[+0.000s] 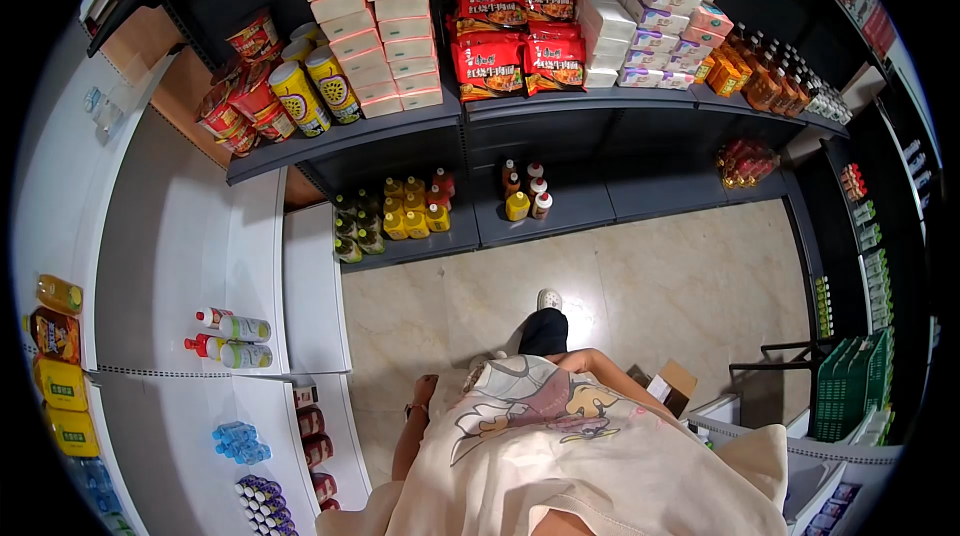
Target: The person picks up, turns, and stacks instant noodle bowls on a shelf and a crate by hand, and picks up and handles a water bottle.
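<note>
My left hand (426, 388) hangs low beside my body over the tiled floor, a band around its wrist. Its fingers look curled, with nothing visible in them. The white shelf unit on the left, with dark red packs (312, 423) on its lower shelf, is the nearest furniture to it. My right arm (612, 376) bends in front of my body, and its hand is hidden by my printed cream shirt (560, 426). Neither hand is seen touching any goods.
Ahead, dark shelves (380, 141) hold tissue packs (405, 36), red noodle packs (490, 66), noodle cups (262, 101) and bottles. Bottles (240, 326) lie on the left white shelf. A green crate (845, 391) and an open carton (672, 386) are at right. My shoe (549, 300) is on the floor.
</note>
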Motion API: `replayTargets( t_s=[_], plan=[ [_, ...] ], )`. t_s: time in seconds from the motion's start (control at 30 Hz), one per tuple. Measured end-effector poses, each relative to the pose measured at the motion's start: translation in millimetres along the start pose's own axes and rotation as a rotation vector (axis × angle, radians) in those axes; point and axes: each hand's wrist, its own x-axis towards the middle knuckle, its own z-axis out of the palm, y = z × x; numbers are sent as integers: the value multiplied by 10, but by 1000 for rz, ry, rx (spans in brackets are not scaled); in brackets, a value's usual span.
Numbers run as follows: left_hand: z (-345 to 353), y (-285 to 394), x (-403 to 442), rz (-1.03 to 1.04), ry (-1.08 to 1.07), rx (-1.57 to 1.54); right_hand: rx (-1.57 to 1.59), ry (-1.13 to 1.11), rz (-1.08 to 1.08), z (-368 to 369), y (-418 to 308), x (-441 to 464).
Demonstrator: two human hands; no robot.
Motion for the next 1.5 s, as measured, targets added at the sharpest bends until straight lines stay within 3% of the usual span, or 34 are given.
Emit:
replayTargets(
  t_s=[0.4, 0.53, 0.6, 0.7, 0.93, 1.13, 1.23, 1.5],
  plan=[
    [44, -73, 22, -15, -12, -44, -169, -135, -208, -99, 83, -14],
    [49, -67, 25, -35, -5, -12, -128, -64, -140, -63, 15, -29],
    [48, -66, 18, -13, 2, -15, -5, 44, 23, 23, -86, -38],
    [52, -71, 13, 12, 10, -57, 139, 70, 94, 73, -121, -25],
    [44, -50, 5, 9, 20, -39, 87, 80, 69, 21, -57, -3],
    [-258, 497, -309, -27, -31, -44, 82, 98, 84, 79, -140, -22],
    [44, -51, 13, 4, 15, -75, 60, 102, 91, 123, -236, -41],
    [42, -71, 24, -33, 4, -76, 49, 64, 36, 153, -309, -49]
  ],
)
